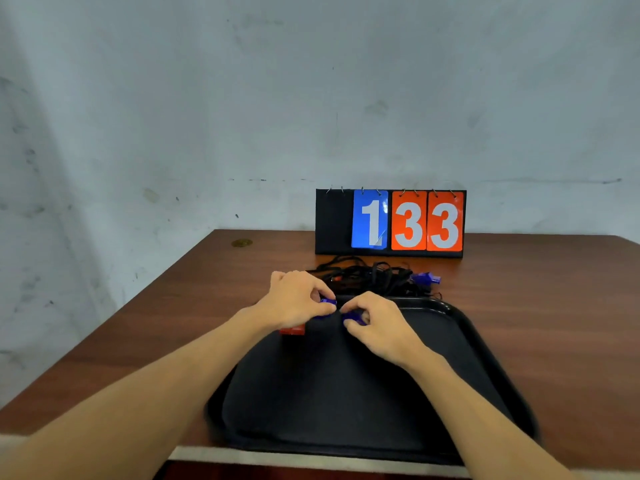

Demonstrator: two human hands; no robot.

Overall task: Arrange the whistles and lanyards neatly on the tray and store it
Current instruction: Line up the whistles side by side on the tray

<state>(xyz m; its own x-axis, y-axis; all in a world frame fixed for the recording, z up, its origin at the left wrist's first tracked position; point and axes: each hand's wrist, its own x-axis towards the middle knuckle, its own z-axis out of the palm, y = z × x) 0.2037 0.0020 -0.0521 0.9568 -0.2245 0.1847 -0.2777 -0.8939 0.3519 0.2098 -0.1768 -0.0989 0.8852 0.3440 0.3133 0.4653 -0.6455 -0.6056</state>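
Left hand (296, 299): fingers curled, thumb and fingertips pinching a small blue translucent plastic whistle (328, 302). Right hand (379, 325): curled the same way, pinching a second blue whistle (353, 319). The hands almost meet over the far end of the flat black plastic tray (346, 393).

A red plastic whistle (292, 330) lies just under the left hand, at the tray's edge. Beyond the knuckles, off the tray, is a tangled heap of black cord lanyards (374, 277), with a third blue whistle (427, 278) at its end, past the right hand.

Risks, as I judge them:
- Cords may run from the held whistles into the heap (too blurred to tell). If so, pulling could drag the tangle or tighten its knots.
- The left wrist could knock the red whistle off the tray.

Writing: the black flip scoreboard (389, 221) behind the heap shows a blue "1" and orange "3", "3". No brand is legible.
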